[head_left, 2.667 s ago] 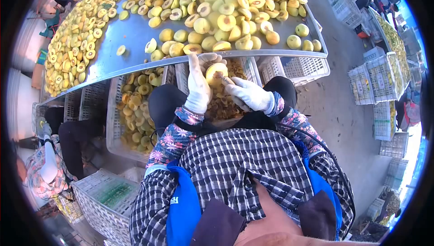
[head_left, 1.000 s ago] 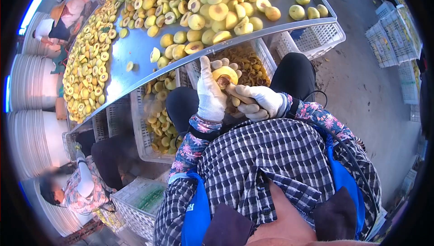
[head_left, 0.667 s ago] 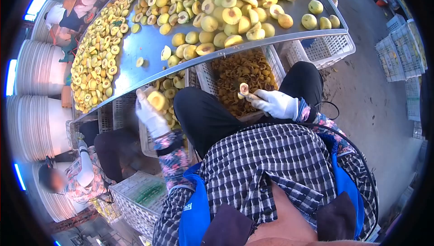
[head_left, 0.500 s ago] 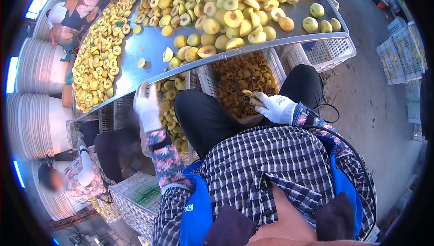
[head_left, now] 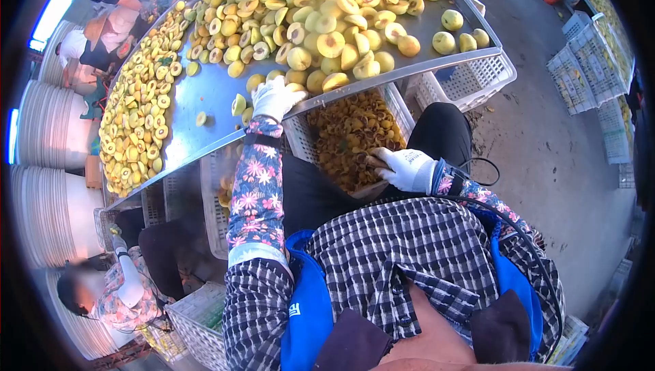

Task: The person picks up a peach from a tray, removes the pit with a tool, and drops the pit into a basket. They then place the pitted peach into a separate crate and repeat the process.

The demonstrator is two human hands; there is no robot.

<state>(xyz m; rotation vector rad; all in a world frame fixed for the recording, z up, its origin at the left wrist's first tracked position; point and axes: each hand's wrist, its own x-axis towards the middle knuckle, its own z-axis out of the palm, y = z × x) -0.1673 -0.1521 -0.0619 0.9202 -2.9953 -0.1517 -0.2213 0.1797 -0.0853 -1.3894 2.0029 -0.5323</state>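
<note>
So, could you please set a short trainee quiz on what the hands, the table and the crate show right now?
1. Multiple choice: where is the left hand?
A) Down in the crate
B) Over the near edge of the metal table, by the fruit
C) On the person's knee
2. True or false: the crate holding fruit scraps stands lower than the tabletop.
3. Fill in the blank: the right hand wears a ____ glove.

Key: 1. B; 2. True; 3. white
</note>
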